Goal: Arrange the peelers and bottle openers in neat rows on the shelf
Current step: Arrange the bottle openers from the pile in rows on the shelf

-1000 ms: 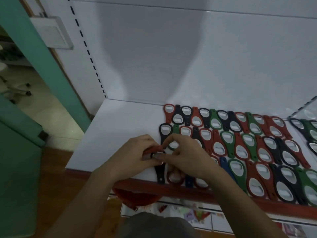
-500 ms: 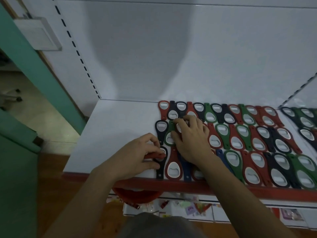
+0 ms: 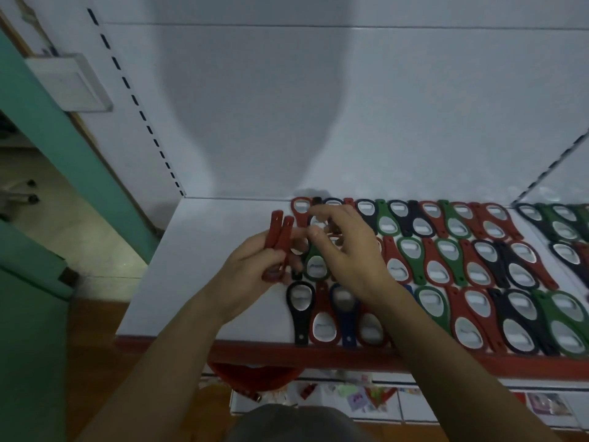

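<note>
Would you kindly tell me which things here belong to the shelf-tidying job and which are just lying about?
Job:
- red openers, held in the left hand
- rows of openers, with the right hand over them
- shelf

Lying about:
- red bowl below the shelf
- packets beside it
- white box on the wall

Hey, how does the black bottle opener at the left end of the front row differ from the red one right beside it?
Colour is one: black opener against red opener. Pose is the other: the black opener's ring end points to the back wall, the red opener's to the front of the shelf. Both lie flat, side by side.
</note>
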Motion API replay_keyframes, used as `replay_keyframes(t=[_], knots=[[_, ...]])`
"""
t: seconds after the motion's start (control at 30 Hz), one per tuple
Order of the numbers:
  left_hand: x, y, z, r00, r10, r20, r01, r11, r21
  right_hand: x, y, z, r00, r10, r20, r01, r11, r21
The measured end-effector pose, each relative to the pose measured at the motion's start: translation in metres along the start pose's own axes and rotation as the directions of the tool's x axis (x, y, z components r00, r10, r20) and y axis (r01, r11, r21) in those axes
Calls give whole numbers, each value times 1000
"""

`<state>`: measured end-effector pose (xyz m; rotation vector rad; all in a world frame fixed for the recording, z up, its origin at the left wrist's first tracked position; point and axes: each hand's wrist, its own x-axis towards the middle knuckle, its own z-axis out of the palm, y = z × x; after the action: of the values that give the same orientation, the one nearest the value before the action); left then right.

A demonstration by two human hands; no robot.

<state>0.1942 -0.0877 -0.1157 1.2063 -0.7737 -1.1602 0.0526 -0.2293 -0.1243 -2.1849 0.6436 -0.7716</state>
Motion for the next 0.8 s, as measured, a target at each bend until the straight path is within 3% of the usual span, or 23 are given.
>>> replay_keyframes(t=[0.07, 0.1, 0.2, 0.27, 0.33, 0.47, 0.6, 0.7, 0.8], knots=[[8, 2, 1, 997, 20, 80, -19, 1000, -11, 11, -10, -3, 996, 16, 83, -33, 979, 201], [12, 1, 2, 998, 29, 53, -30, 999, 16, 15, -12, -3, 995, 11, 102, -36, 970, 239], [22, -3, -2, 984, 58, -171, -23, 980, 196, 31, -7, -2, 997, 41, 61, -57, 956, 288], [28, -9, -14, 944, 140, -298, 16, 884, 467, 45, -2, -1, 989, 137, 55, -147, 939, 312], [33, -12, -28, 899, 258, -355, 73, 710, 700, 65, 4, 2, 978, 200, 64, -208, 962, 175], [40, -13, -47, 924, 259, -281, 82, 584, 808, 100, 8, 23, 963, 168, 210, -139, 979, -148], [52, -11, -58, 921, 327, -213, 63, 414, 908, 123, 12, 47, 962, 164, 218, -98, 953, -285], [61, -10, -67, 917, 359, -171, 30, 367, 930, 123, 18, 49, 980, 153, 123, -116, 956, -269], [67, -9, -70, 952, 294, -81, -18, 317, 948, 106, 22, 35, 999, 17, -42, -26, 973, -228]])
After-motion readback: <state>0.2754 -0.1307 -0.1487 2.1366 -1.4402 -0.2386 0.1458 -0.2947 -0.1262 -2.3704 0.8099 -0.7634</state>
